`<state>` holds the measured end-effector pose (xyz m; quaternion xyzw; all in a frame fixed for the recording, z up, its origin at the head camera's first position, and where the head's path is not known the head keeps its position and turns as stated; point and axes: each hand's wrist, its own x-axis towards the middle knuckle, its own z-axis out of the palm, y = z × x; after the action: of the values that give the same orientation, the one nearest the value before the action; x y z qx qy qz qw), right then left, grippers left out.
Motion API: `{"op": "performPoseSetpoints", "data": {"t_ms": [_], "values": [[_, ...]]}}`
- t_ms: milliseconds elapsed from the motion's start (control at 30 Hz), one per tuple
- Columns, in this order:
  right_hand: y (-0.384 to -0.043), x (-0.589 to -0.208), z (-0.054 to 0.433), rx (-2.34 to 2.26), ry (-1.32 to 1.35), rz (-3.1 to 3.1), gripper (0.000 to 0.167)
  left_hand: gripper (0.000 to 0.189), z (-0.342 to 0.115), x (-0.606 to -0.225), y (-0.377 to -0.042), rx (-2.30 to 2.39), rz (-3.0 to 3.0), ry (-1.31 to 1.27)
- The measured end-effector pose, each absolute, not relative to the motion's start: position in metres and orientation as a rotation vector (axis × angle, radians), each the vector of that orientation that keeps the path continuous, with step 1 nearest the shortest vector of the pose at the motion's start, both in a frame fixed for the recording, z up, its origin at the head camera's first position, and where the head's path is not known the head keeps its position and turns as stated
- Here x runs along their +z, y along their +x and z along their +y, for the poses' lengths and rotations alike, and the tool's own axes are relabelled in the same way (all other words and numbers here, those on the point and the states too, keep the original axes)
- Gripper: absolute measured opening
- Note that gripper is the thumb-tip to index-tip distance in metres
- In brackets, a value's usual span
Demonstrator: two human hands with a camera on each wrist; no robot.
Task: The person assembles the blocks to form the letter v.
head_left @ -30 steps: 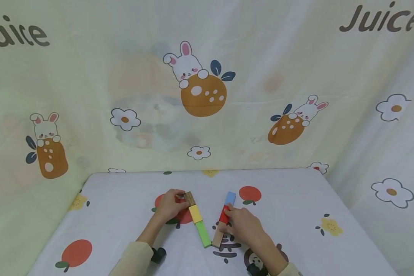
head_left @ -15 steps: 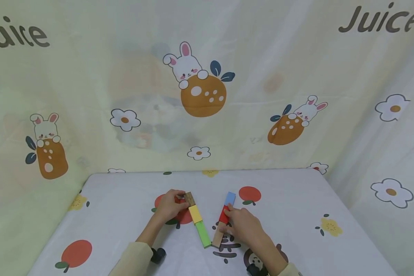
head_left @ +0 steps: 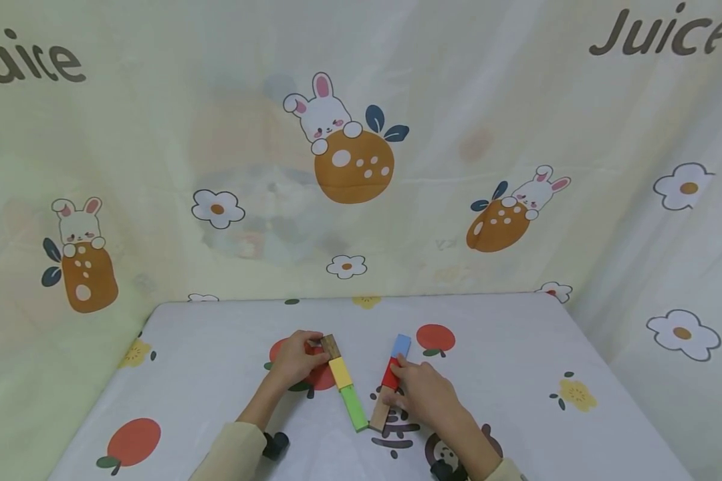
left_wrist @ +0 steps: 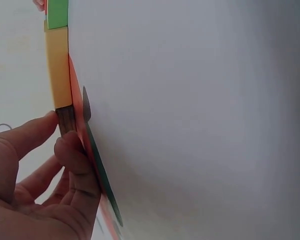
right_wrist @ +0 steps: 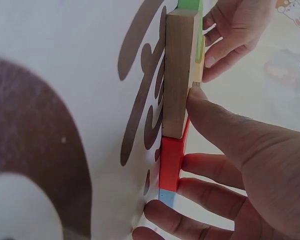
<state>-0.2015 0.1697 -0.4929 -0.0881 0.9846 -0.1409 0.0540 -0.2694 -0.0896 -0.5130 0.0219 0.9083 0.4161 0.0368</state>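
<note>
Six wooden blocks lie on the tablecloth in two slanting rows that form a V. The left row has a dark brown block (head_left: 331,346) at its far end, then a yellow block (head_left: 340,373) and a green block (head_left: 353,408). A blue block (head_left: 401,345), a red block (head_left: 390,375) and a light wood block (head_left: 380,409) make up the right row. My left hand (head_left: 297,359) pinches the dark brown block between thumb and finger. My right hand (head_left: 427,392) rests its thumb (right_wrist: 200,100) against the light wood block and its fingers (right_wrist: 210,192) along the red one.
A white cloth with printed fruit and flowers covers the table (head_left: 505,347). Behind it hangs a pale curtain (head_left: 445,80) with rabbit prints. Black wrist cameras (head_left: 275,445) sit below the hands near the front.
</note>
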Motion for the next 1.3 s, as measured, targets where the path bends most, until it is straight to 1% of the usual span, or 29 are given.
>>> {"op": "performPoseSetpoints", "data": {"t_ms": [133,467,667,833,1033,1300], "values": [[-0.201,-0.494,0.17,-0.421,-0.275,2.997,0.069,0.052,-0.09,-0.514,-0.269,1.265,2.803,0.063],[-0.202,-0.492,0.168,-0.408,-0.267,2.992,0.07,0.045,-0.089,-0.515,-0.27,1.274,2.795,0.052],[-0.201,-0.492,0.169,-0.401,-0.299,3.003,0.07,0.045,-0.09,-0.506,-0.262,1.23,2.873,0.079],[-0.201,-0.496,0.174,-0.399,-0.375,3.036,0.067,0.041,-0.092,-0.495,-0.247,1.209,3.016,0.144],[-0.202,-0.502,0.182,-0.462,-0.48,3.042,0.068,0.039,-0.103,-0.493,-0.221,1.031,3.124,0.288],[-0.195,-0.511,0.191,-0.54,-0.557,3.027,0.071,0.053,-0.116,-0.499,-0.189,0.833,3.144,0.36]]}}
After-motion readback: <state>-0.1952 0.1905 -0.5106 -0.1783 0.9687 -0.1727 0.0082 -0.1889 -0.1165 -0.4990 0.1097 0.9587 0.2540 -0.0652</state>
